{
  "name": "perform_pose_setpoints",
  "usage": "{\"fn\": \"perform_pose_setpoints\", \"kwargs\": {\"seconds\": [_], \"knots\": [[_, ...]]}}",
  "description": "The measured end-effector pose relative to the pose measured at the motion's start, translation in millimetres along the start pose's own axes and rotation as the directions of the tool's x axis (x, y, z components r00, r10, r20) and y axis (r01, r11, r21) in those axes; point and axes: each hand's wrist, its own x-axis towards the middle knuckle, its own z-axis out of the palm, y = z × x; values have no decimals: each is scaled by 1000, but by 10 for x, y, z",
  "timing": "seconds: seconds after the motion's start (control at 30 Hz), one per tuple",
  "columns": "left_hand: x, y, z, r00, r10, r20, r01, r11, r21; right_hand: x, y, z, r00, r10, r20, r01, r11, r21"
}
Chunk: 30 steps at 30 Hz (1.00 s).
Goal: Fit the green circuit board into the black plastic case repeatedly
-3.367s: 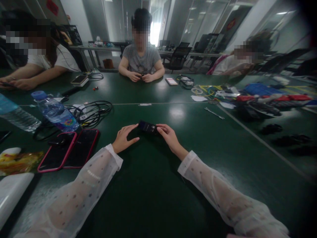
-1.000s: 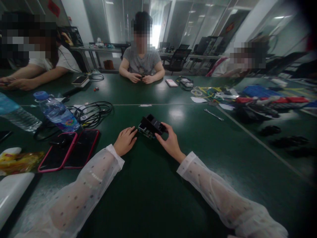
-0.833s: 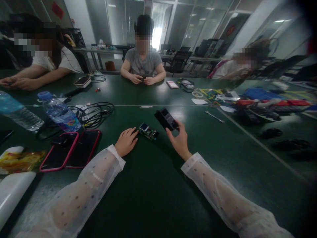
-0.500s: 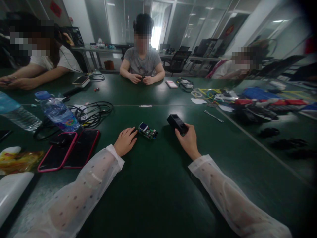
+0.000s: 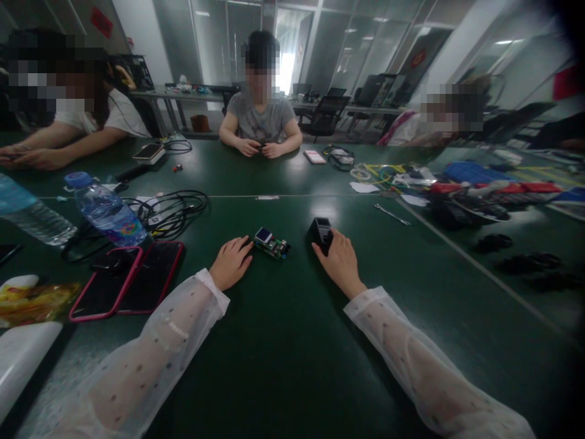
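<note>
Two pieces sitting apart, board [image 5: 273, 244] by one hand, case [image 5: 322, 229] in the other

So the board is lying on the table [image 5: 256, 341], roughly between the two hands but closer to the left. Its little screen [image 5: 264, 235] is facing up, so my guess is that it's resting that way to keep the glass off the surface. The left hand [image 5: 230, 262] isn't gripping anything: the fingers are spreading loosely, palm down, with the tips reaching the board's left end. They're probably steadying it, though I'm not able to tell if they're actually pressing.

The right hand [image 5: 342, 263] is doing the real holding. Thumb and fingers are closing around the near end of the black case, opening only about as wide as the case itself. That's leaving the far end sticking out (handy, since the hand isn't covering all of it). Whether the case is touching the table or hovering just above it, I'm not able to say.

The gap between board and case is likely keeping them from knocking together. Off to the right, a wrench [image 5: 392, 214] is lying alone, while the cables [image 5: 183, 207] and phones [image 5: 150, 277] are sitting over on the left.
</note>
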Motion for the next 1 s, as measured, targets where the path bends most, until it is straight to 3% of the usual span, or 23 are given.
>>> {"fn": "perform_pose_setpoints", "kwargs": {"seconds": [0.37, 0.83, 1.0], "knots": [[0, 30, -14, 1000, -9, 7, 9, 1000, 23, 21, -33, -13, 995, 47, 93, -43, 998, -47], [-2, 15, -16, 1000, -7, 5, 7, 1000, -4, 24, -26, -23, 997, 36, 66, -36, 999, 2], [-3, -14, 9, 1000, 1, 11, 0, 1000, -2, 41, -91, -76, 1000, -18, -5, 18, 988, 156]]}}
